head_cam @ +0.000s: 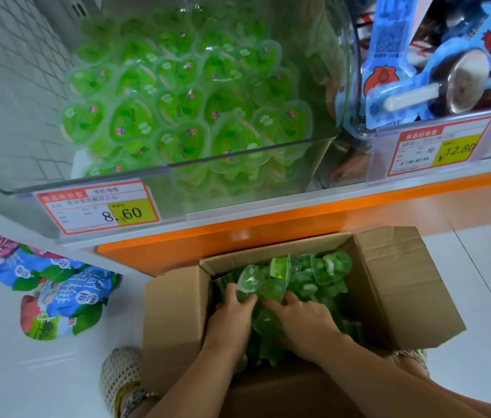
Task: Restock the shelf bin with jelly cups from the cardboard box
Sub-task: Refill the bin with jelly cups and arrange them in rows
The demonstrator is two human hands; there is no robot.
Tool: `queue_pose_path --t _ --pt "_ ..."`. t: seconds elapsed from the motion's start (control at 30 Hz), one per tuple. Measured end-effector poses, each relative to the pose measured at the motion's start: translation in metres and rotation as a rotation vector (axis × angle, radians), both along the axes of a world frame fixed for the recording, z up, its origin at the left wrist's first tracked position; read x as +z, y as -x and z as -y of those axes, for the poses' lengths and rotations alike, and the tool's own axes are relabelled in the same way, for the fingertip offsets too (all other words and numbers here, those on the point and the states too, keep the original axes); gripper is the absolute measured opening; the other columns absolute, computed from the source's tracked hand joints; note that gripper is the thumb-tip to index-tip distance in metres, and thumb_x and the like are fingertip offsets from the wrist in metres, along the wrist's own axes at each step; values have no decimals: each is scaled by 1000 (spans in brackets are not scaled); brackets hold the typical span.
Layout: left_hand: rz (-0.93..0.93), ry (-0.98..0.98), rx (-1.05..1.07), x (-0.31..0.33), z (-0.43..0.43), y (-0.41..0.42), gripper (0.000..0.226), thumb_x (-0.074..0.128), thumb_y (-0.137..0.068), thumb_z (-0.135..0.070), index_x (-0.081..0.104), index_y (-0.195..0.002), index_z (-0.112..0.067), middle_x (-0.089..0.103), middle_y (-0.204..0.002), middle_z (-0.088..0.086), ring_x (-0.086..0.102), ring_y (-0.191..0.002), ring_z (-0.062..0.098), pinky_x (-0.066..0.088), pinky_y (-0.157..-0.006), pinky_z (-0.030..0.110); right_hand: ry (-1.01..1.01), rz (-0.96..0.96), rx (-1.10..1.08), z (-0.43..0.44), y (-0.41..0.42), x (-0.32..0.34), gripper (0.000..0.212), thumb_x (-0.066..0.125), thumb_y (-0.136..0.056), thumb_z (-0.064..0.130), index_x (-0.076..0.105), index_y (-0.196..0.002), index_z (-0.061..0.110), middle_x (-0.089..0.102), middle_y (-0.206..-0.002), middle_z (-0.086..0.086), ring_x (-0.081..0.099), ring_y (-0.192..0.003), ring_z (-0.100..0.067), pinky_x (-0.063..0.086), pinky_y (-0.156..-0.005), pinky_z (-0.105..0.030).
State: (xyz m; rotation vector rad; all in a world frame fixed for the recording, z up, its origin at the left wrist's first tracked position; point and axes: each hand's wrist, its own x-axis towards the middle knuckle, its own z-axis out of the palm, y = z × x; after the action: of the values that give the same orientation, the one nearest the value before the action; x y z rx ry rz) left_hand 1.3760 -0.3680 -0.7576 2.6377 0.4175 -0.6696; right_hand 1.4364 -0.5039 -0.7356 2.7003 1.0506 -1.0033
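Gathering a double handful from the cardboard box point(174, 312) on the floor, which stands against the orange shelf edge point(268, 224), directly below the clear shelf bin point(159, 168).

**Step in hand.** As I read it from the remote view, this is the scoop, with the lift to the bin not yet begun. To do it well I would bring both palms inward and under the heap so the cups are cradled, not pinched. They are slick, rounded and loosely piled, so I expect strays to slide off the top. I would take a modest load and raise it close to the shelf front. I would tip it over the bin's front rim onto the stocked layer point(178, 107), which already fills much of the bin.

**Hands.**
- The left hand point(232, 309) is down in the box, its fingers curled round clear green jelly cups point(325, 267) at the near-left of the pile, so it is grasping.
- The right hand point(301, 318) lies just beside it, fingers bent over and into the same heap, closing on cups from the other side.
- A few cups sit raised between and just beyond the two hands — loose, I judge, not secured.

**Task's thing.** The supply of cups is in the box, which looks well filled. The destination bin sits above it, behind the price label point(96, 208).

**Also present.**
- Snack bags point(57, 285) lie on the white floor to the left.
- A neighbouring bin point(449, 70) of blue packets stands to the right.
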Motion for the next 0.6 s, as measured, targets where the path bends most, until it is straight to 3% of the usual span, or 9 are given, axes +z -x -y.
queue_pose_path --t 0.07,0.13,0.3,0.4,0.5,0.6 --pt "-52 -4 -72 13 2 -2 46 46 -95 -19 33 -138 -23 33 -133 14 56 -105 28 48 -87 37 3 4 -16 2 -1 0 73 57 -90 32 9 -145 38 39 -136 -10 58 -107 -33 48 -81 -39" --pt "-94 51 -24 25 0 0 59 50 -90 -6 31 -142 -27 12 -148 7 54 -108 25 48 -89 33 -3 18 -50 2 -1 -1 73 60 -88 37 14 -145 36 41 -135 -8 59 -107 -31 49 -81 -38" --pt "39 71 28 44 -2 -2 49 62 -87 -19 41 -128 -37 14 -145 -7 59 -91 11 51 -80 23 -96 76 -141 4 -1 -7 73 61 -81 51 24 -141 35 45 -132 -3 60 -105 -26 50 -81 -34" --pt "114 113 30 54 -8 -4 46 63 -87 -24 43 -125 -39 15 -142 -11 54 -80 6 47 -73 17 -127 44 -246 4 5 -13 73 62 -81 50 23 -141 36 37 -138 -4 55 -114 -27 50 -86 -36" --pt "158 159 62 69 -18 -6 44 64 -86 -27 44 -123 -40 18 -138 -13 55 -98 10 48 -81 20 -112 -13 -324 1 2 -17 85 66 -78 50 17 -146 38 25 -146 -8 50 -120 -29 49 -90 -37" --pt "194 183 96 83 -30 -6 43 65 -85 -26 46 -120 -41 22 -133 -14 51 -106 11 45 -84 20 -112 -45 -324 -1 -4 -15 89 68 -78 49 13 -147 39 26 -146 -6 51 -119 -26 49 -91 -36"
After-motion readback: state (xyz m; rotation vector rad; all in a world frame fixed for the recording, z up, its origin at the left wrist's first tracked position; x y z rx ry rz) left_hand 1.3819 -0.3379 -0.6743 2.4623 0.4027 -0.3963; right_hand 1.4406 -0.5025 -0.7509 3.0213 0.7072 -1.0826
